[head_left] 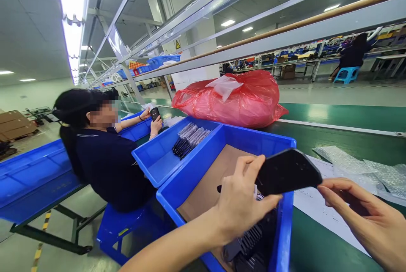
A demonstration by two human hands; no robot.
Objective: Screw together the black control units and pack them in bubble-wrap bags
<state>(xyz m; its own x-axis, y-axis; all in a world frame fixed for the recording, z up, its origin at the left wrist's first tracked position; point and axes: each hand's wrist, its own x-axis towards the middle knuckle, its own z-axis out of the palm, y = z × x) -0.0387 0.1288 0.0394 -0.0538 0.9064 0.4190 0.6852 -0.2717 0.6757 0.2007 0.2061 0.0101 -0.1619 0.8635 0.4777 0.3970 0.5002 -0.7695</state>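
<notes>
Over a bin (287,238) — hands (236,204) (371,221) hold a slab (288,172) (black).

Left hand (237,204) hides part of the black slab (290,172) and some dark parts (250,242) in the near blue bin (255,136); bin runs off bottom edge. Right hand (368,215) cropped at right edge. White sheet (312,209) print too small to read.

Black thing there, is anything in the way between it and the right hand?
Nothing visible is. The right hand has its fingertips right at one corner of the black thing, and the left hand holds the other end.
</notes>
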